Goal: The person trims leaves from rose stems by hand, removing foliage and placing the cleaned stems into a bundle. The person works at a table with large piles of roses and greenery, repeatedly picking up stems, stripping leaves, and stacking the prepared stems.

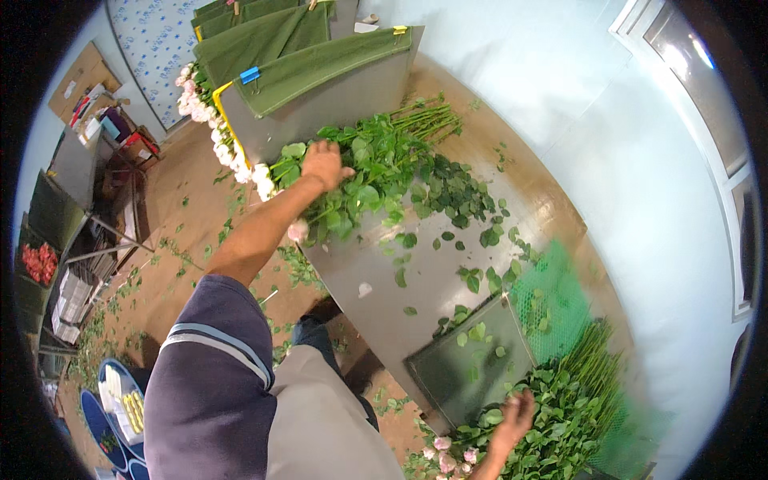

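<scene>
My left hand [324, 166] reaches across to a heap of leafy green rose stems [376, 152] at the far side of the table. Its fingers rest on the leaves with the thumb spread away, and I see no stem clearly gripped. A pale pink rose head [298, 230] hangs over the table edge below that forearm. My right hand [514, 418] is at the lower right, fingers stretched out and slightly blurred, over a second bunch of rose stems [568, 408]. Pink blooms [446, 458] of that bunch point toward my body.
Loose leaves [456, 192] scatter over the grey table [360, 272]. A dark green board [472, 364] and green netting [552, 296] lie near the right bunch. Cloth-covered upright panels [312, 80] stand behind, with white-pink roses [216, 128] alongside. Blue buckets [104, 424] stand lower left.
</scene>
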{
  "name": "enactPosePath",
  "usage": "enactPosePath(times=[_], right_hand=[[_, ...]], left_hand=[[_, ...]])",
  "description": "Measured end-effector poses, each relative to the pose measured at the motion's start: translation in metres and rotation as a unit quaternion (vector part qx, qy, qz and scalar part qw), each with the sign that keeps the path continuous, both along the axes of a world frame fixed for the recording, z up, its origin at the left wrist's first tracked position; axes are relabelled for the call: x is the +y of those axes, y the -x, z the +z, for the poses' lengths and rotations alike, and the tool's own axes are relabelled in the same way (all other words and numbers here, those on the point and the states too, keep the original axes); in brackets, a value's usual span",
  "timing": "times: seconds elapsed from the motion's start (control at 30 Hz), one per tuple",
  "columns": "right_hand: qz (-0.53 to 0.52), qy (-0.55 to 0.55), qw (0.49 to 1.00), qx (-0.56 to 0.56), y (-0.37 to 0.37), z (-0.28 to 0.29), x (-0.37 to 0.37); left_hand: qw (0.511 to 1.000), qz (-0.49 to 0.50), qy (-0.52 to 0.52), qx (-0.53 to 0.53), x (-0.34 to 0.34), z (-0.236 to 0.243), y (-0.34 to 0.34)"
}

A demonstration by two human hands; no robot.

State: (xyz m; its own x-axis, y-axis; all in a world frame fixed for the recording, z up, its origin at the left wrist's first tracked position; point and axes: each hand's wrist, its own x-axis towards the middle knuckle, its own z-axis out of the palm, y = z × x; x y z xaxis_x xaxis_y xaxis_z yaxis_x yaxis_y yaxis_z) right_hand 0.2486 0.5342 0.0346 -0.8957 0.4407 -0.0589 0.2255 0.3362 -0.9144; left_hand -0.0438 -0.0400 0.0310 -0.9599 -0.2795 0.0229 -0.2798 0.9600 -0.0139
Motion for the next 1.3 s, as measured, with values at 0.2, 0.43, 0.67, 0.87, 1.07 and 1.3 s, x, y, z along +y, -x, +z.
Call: enactPosePath(times=[0.2,0.43,0.67,0.87,1.07,1.3], right_hand=[[0.172,0.216,0.959,-0.069,0.129,-0.067,-0.244],[0.101,0.287,0.944,-0.127,0.293,-0.129,-0.462],[0.014,0.529,0.823,-0.208,0.292,-0.113,-0.490],[-0.087,0.323,0.941,-0.052,0.180,-0.068,-0.496],[0.064,0.386,0.911,0.133,0.065,0.021,-0.568],[0.412,0.090,0.896,0.138,0.073,0.057,-0.647]], left_hand=[[0.955,0.016,-0.221,-0.196,-0.080,-0.049,0.068],[0.897,-0.091,-0.291,-0.321,-0.093,-0.074,0.092],[0.860,-0.219,-0.403,-0.224,-0.039,-0.109,0.042],[0.852,-0.314,-0.385,-0.165,-0.018,-0.058,-0.067],[0.771,-0.392,-0.496,0.080,-0.102,0.035,-0.169],[0.791,-0.277,-0.530,0.128,-0.271,0.149,-0.220]])
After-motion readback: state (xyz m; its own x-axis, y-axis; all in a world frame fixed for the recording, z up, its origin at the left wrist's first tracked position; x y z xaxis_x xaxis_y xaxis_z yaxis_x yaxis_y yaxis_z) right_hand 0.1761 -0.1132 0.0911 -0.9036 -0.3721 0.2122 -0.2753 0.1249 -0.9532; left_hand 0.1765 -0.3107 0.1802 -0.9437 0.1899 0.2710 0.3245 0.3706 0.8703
